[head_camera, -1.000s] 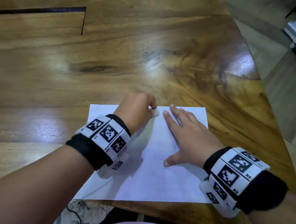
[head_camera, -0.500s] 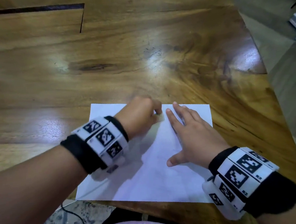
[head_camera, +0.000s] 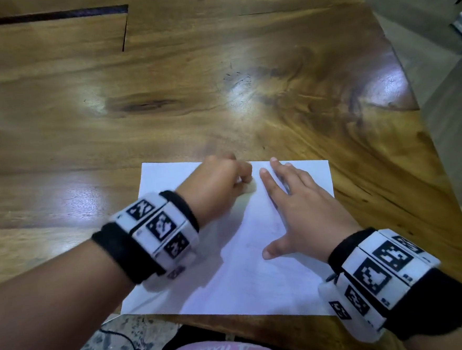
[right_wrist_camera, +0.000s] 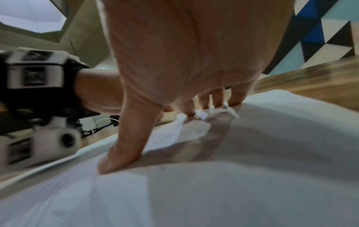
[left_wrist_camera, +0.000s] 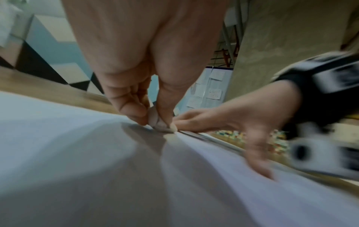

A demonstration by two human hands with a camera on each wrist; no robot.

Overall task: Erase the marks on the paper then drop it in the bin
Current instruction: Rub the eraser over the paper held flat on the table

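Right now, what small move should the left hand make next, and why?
Probably another short rubbing stroke. The left hand pinches the eraser with its tip on the paper, the right hand presses the sheet flat beside it, and faint marks seem to remain near the middle. No bin is in view.

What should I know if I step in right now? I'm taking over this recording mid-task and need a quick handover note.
Left hand: pinches a small white eraser, its end on the paper near the far edge.
Right hand: open, fingers spread, pressing the paper flat on the wooden table.
Done: erasing is under way; only faint marks show mid-sheet.
Left: finish erasing, then drop the paper in the bin, which is not in any view.
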